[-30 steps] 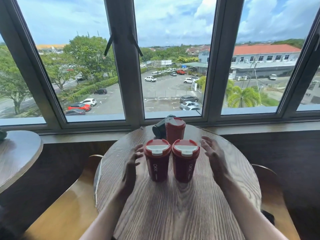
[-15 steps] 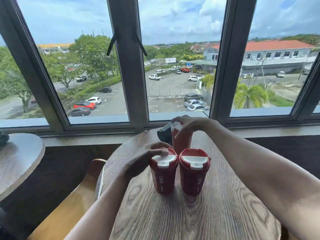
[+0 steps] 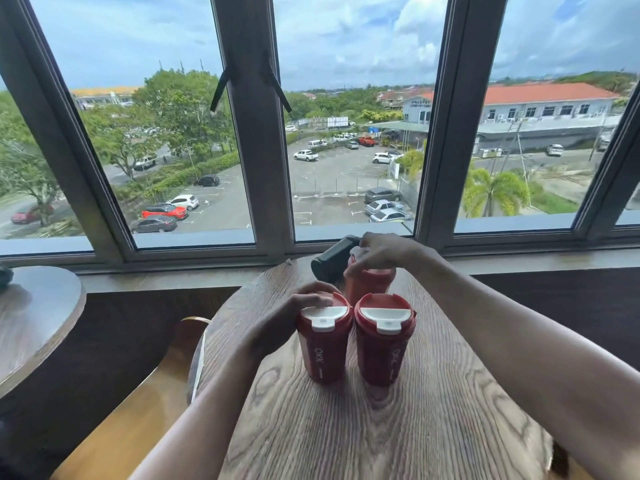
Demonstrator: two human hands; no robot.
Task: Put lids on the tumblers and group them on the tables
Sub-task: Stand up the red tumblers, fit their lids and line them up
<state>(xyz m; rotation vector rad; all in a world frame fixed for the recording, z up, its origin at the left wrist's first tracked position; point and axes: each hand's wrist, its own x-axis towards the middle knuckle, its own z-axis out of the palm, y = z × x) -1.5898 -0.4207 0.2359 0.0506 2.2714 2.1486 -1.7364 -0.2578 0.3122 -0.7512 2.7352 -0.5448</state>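
Two red lidded tumblers stand side by side on the round wooden table (image 3: 398, 438): the left tumbler (image 3: 323, 344) and the right tumbler (image 3: 382, 341), each with a white flip tab. A third red tumbler (image 3: 369, 282) stands behind them. My left hand (image 3: 298, 320) grips the left tumbler at its lid and upper side. My right hand (image 3: 379, 251) is closed over the top of the rear tumbler, hiding its lid. A black tumbler (image 3: 330, 259) lies tilted at the table's far edge, touching the rear one.
A second round table (image 3: 38, 317) is at the left, with a dark object at its far edge. A wooden chair (image 3: 138, 417) sits between the tables. The window sill (image 3: 519, 259) and window frames run right behind the table.
From a second ago, both hands left the open space beside the front pair: the left closed on the left tumbler, the right reached over to the rear tumbler's top. The view came closer.
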